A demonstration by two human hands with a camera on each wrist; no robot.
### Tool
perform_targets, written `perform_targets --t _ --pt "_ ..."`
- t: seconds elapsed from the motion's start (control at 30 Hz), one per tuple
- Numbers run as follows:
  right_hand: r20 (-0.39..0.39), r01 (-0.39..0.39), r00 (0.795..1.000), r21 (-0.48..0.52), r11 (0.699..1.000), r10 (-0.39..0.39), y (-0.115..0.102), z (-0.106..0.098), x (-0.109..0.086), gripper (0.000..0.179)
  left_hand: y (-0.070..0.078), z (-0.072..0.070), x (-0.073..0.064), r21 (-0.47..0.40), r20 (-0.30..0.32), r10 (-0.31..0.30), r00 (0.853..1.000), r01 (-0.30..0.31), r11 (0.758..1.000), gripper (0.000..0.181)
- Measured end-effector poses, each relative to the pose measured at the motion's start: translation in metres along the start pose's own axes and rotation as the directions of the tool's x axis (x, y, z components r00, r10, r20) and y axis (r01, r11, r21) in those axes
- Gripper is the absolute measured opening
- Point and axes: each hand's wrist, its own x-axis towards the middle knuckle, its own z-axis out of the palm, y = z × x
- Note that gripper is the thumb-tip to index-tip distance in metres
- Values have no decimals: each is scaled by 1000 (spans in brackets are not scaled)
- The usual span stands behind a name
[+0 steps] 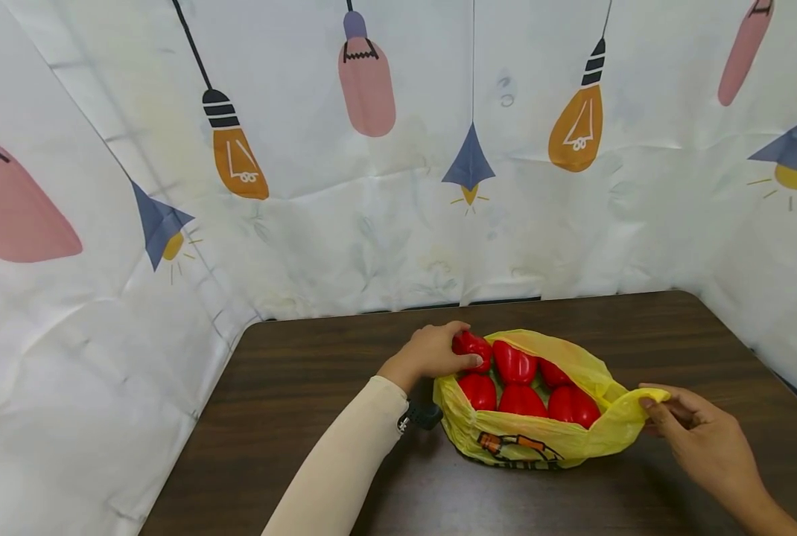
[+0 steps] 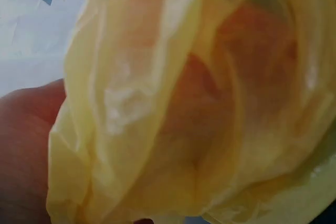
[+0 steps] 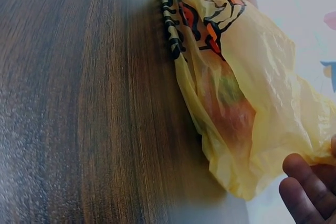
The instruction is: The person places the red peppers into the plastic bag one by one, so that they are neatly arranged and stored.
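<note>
A yellow plastic bag lies on the table with its mouth spread wide, showing several glossy red bell peppers inside. At the bag's left end my left hand grips one red bell pepper, thumb on its near side and fingertips over its top. My right hand pinches the bag's right edge between thumb and fingers, pulling it outward. In the left wrist view the yellow plastic fills most of the picture, with blurred red showing through. The right wrist view has the bag's printed side and my right fingers.
The dark wood-grain table reaches out around the bag on all sides. Behind and beside it hangs a white sheet printed with lamps and bulbs. A dark strapped device sits on my left wrist, close to the bag.
</note>
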Motion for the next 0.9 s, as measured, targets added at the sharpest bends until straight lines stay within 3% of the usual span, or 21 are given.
perform_targets --t 0.23,0.47,0.63,0.73,0.9 --pt "0 12 1000 7 1000 -12 2 0 1 35 -3 3 3 -100 -19 -15 1000 13 995 62" --pt "7 -2 1000 5 1000 2 3 -1 1 37 -3 0 -1 -169 -125 57 991 -78 983 64" --pt "-10 1 1000 4 1000 -1 4 0 1 35 6 -6 -8 -237 -185 51 981 -95 967 66" --pt "-13 12 1000 3 1000 -12 4 0 1 34 12 -7 -10 -226 -179 41 983 -81 971 65" --pt "-17 29 999 -2 1000 -29 3 1 1 33 22 -2 -12 -53 -163 55 985 -64 997 69"
